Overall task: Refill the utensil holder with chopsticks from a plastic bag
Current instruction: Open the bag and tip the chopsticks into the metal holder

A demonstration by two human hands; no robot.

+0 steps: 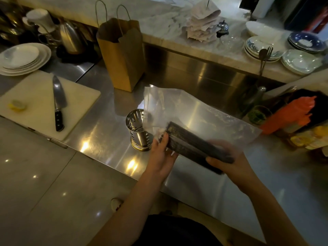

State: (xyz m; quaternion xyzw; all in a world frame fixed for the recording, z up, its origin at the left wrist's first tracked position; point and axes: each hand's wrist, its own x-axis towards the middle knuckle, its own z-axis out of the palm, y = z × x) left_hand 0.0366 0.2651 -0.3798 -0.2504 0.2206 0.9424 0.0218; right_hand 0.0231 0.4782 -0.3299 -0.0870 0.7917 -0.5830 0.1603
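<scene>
Jointly our left hand [162, 153], right hand [229, 164] clasp chopsticks [191, 141] thru plastic bag [186, 107]; right grip blurred; utensil holder [137, 134] half-hidden left of grip.

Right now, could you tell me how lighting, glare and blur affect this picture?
Head view: dim, warm light; glare spots on the steel counter; the right hand is motion-blurred; the chopsticks read only as a dark bundle; the plastic bag hazes what lies behind it; wide-angle distortion curves the edges.

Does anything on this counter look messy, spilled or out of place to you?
Nothing looks spilled or broken. The knife lies loose on the cutting board beside a small yellow scrap, and the paper slips on the back ledge are crumpled and leaning. The utensil holder stands upright.
</scene>
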